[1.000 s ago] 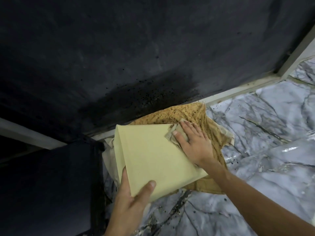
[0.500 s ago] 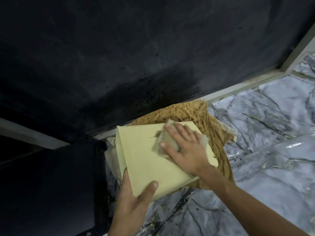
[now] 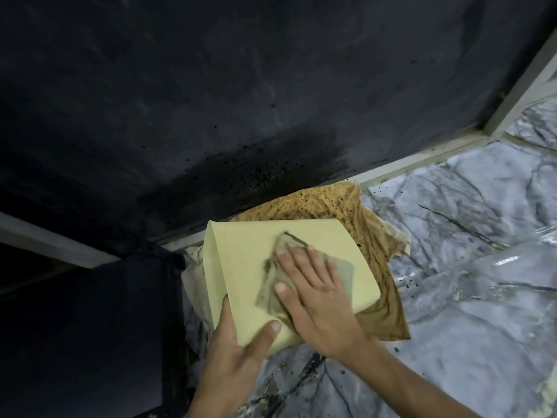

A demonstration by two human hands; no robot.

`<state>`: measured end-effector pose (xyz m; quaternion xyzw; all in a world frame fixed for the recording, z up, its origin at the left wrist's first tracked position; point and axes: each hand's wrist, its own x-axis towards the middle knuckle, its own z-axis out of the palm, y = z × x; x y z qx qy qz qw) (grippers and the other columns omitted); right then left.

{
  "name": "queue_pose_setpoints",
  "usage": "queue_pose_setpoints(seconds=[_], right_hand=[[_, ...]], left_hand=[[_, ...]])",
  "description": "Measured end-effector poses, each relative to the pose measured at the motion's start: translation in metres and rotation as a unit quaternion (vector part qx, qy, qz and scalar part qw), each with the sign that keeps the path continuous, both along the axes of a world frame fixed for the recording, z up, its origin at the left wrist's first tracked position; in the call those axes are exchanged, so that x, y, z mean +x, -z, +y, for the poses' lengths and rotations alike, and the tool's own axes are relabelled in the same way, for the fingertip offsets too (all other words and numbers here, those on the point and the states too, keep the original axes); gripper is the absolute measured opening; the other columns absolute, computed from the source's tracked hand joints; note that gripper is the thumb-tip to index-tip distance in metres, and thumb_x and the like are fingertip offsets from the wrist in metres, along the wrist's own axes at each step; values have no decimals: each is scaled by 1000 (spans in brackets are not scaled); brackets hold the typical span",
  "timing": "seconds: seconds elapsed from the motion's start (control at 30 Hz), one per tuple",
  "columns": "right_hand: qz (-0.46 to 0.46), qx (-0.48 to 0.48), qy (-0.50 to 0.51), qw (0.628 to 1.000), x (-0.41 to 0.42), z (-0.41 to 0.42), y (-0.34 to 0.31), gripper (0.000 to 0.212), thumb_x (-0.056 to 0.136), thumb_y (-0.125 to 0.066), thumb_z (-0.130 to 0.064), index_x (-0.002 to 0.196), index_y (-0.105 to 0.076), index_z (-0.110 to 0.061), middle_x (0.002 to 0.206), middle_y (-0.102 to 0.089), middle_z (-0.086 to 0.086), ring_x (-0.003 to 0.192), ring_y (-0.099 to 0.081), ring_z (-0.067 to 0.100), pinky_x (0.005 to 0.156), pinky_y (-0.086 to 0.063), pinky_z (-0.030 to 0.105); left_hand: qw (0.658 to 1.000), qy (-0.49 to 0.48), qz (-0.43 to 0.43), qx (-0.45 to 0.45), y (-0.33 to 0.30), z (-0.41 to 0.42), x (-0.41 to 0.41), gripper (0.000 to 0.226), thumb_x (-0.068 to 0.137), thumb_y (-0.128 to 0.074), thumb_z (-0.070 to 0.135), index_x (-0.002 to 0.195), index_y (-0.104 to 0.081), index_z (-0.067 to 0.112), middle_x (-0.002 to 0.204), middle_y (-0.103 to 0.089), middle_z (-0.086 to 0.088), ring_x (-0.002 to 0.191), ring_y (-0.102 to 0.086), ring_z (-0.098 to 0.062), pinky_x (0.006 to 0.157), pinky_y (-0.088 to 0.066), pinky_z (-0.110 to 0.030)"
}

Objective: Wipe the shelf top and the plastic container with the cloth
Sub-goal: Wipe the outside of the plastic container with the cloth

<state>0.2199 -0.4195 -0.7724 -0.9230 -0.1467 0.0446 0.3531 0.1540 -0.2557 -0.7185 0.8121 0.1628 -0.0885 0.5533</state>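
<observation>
A pale yellow plastic container (image 3: 244, 260) lies tilted on the marble-patterned shelf top (image 3: 470, 297). My left hand (image 3: 238, 354) grips its near lower corner, thumb on the upper face. My right hand (image 3: 316, 294) lies flat, fingers spread, pressing a dirty grey-green cloth (image 3: 278, 260) onto the middle of the container's face. The cloth pokes out beyond my fingertips and on the right side of my hand.
A stained brown speckled sheet (image 3: 346, 206) lies under the container. Behind is a dark wall (image 3: 241, 86) with black specks and a pale frame strip (image 3: 422, 158). A black object (image 3: 90, 342) stands at the left. Crumpled clear plastic (image 3: 482, 267) covers the shelf's right side.
My right hand has slid the cloth from the container's far right edge down and left to the middle of its face. My left hand has kept its grip on the near corner.
</observation>
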Motion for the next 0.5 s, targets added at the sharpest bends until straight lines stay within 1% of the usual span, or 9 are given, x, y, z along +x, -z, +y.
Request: queue_pose_setpoints(seconds=[0.07,0.1,0.13,0.17,0.23,0.3,0.4,0.43,0.5], right_hand=[[-8,-15,-40,999,28,8,-6,61,97,-14,-66,154,-10,-46,164,-7,-18,149,7,10,118,7,43],[6,-26,-39,999,41,8,-3,62,94,-13,-70,153,-8,-50,163,-5,-19,149,7,11,118,6,44],[24,-40,-24,999,52,3,2,63,92,-10,-74,151,-4,-53,163,-2,-20,149,7,11,118,6,46],[42,-53,3,998,60,-6,11,64,91,-7,-76,151,-1,-55,163,0,-19,149,7,12,118,5,47],[86,-65,71,992,72,-31,32,65,90,-7,-78,151,-2,-55,163,-1,-18,149,4,14,119,0,47],[114,-24,118,986,75,-58,50,66,90,-14,-78,151,-11,-53,163,-9,-17,149,-5,12,116,-11,40],[83,66,164,981,72,-78,66,62,94,-27,-71,149,-33,-44,157,-33,-13,143,-30,12,107,-28,31],[70,86,173,979,70,-82,68,59,96,-32,-66,148,-39,-39,153,-42,-8,138,-39,14,105,-31,28],[36,99,172,979,69,-89,69,54,99,-40,-56,144,-50,-28,144,-55,0,128,-51,18,101,-36,22]], left_hand=[[1000,-5,-2,0,2,1,0,66,88,-84,17,140,-51,43,122,-72,30,109,-69,8,83,-58,-14],[1000,-14,2,-5,3,1,0,64,87,-82,14,136,-52,43,120,-72,31,107,-69,9,78,-56,-8],[1000,-24,4,-10,3,1,0,62,86,-82,16,133,-52,44,118,-72,33,106,-68,12,76,-54,-4],[999,-31,9,-15,2,0,-1,61,84,-82,21,131,-52,46,117,-71,36,106,-66,14,75,-54,-4],[999,-30,22,-23,0,-1,0,63,83,-85,36,133,-48,48,118,-68,39,106,-64,17,79,-53,-10],[999,-23,37,-30,-1,-1,0,64,82,-83,39,134,-47,48,119,-69,37,106,-65,16,84,-50,-14],[992,-25,93,-81,-1,-1,2,56,87,-85,16,131,-58,36,112,-78,27,101,-71,10,79,-54,-8],[987,-24,116,-111,-4,0,4,58,83,-87,11,131,-60,31,111,-81,21,100,-74,6,79,-56,-11],[973,-42,139,-179,-16,7,20,66,74,-89,11,132,-63,27,115,-82,7,104,-78,-10,82,-60,-25]])
